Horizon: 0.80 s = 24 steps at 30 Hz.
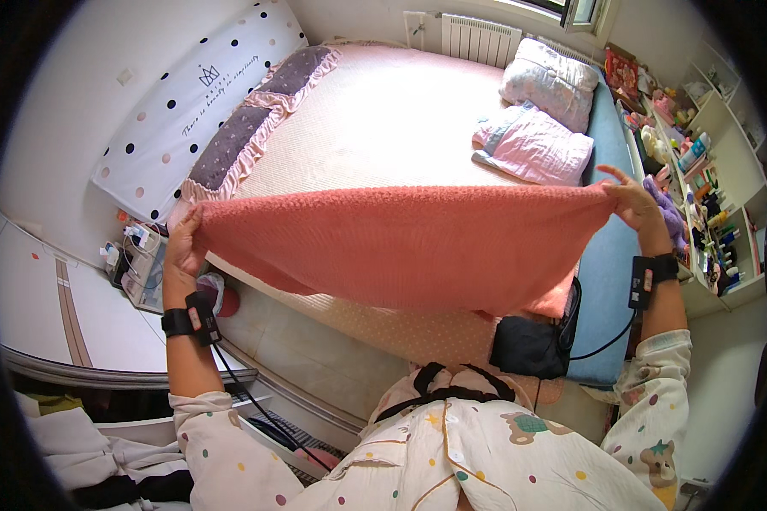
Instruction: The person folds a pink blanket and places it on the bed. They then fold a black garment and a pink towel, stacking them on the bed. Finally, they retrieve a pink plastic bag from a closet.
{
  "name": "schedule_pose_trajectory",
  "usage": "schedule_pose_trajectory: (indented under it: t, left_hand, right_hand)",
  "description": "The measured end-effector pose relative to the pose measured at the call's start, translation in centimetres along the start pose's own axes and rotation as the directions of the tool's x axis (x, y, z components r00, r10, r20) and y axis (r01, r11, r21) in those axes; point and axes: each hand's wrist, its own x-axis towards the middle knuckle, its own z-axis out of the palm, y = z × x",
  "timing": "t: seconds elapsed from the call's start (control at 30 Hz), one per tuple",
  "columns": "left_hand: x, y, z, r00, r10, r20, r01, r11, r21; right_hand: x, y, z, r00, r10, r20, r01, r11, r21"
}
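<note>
A coral-pink fleecy cloth [396, 246] is stretched between my two hands above the near edge of the bed. My left hand [186, 241] grips its left end, and my right hand [631, 199] pinches its right upper corner, with one finger raised. The cloth's upper edge is taut while the rest sags in the middle. Behind it lies the bed with a pale pink quilted cover [383, 121]. Part of the bed's near side is hidden by the cloth. Each of my wrists wears a black strapped device with a cable.
Ruffled purple pillows [230, 147] lie at the bed's left. A folded pink quilt [540, 144] and a floral bundle [550, 83] lie at the right. A black pouch [529, 347] rests at the near right corner. Cluttered shelves [735, 160] stand right; a waste bin [227, 300] stands left.
</note>
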Motion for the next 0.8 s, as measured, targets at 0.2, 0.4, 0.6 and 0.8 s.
schedule_pose_trajectory:
  t: [0.2,0.4,0.6,0.8]
  left_hand:
    - [0.1,1.4,1.1,0.998,0.069,-0.008,-0.069,0.997,0.038]
    - [1.9,-4.4,-1.1,0.970,-0.221,-0.097,0.239,0.936,0.258]
    - [6.9,-1.7,-1.1,1.000,0.001,0.026,-0.007,0.967,0.255]
    - [5.9,9.8,3.5,0.907,0.394,0.147,-0.420,0.869,0.261]
  right_hand:
    - [-0.5,-1.5,-0.4,0.992,-0.121,-0.020,0.121,0.992,0.020]
    - [4.7,3.7,-0.6,0.977,0.080,-0.197,-0.120,0.973,-0.196]
    - [12.0,2.3,-0.1,0.931,-0.222,-0.290,0.090,0.908,-0.408]
    - [10.8,-8.8,2.2,0.694,-0.719,-0.016,0.582,0.574,-0.576]
